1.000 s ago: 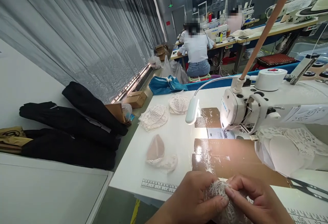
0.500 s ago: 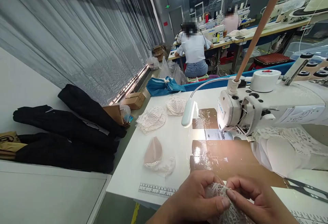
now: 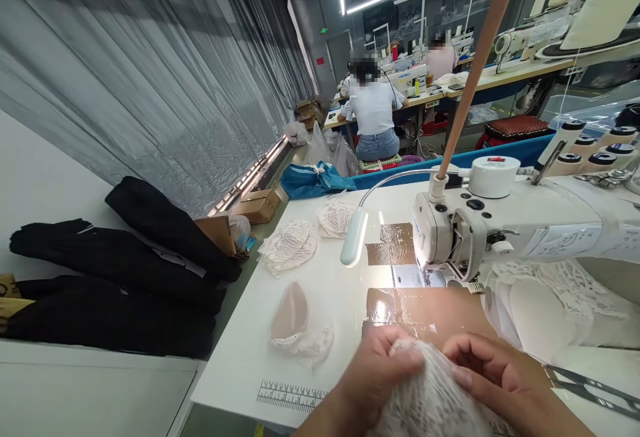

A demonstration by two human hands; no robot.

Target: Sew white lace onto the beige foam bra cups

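Observation:
White lace fabric (image 3: 425,397) is gathered between my hands near the table's front edge, slightly blurred. My left hand (image 3: 370,377) is closed on its upper left side, thumb lying over the lace. On the right, my right hand (image 3: 495,377) has curled fingers, thumb and forefinger pinched at the lace's edge. Beyond the hands stands a white sewing machine (image 3: 450,230), its lit lamp (image 3: 354,237) hanging to the left. A beige cup piece with lace trim (image 3: 290,314) lies on the table left of my hands.
Two lace stacks, a nearer one (image 3: 290,245) and a farther one (image 3: 336,216), lie at the table's far left. Black scissors (image 3: 595,387) and pale cup pieces with lace (image 3: 540,310) are on the right. A printed ruler (image 3: 290,396) marks the front edge. A co-worker (image 3: 373,114) sits ahead.
The lace has been raised and spread out more between my hands. My right hand has moved slightly away from the left. The camera view has shifted a little.

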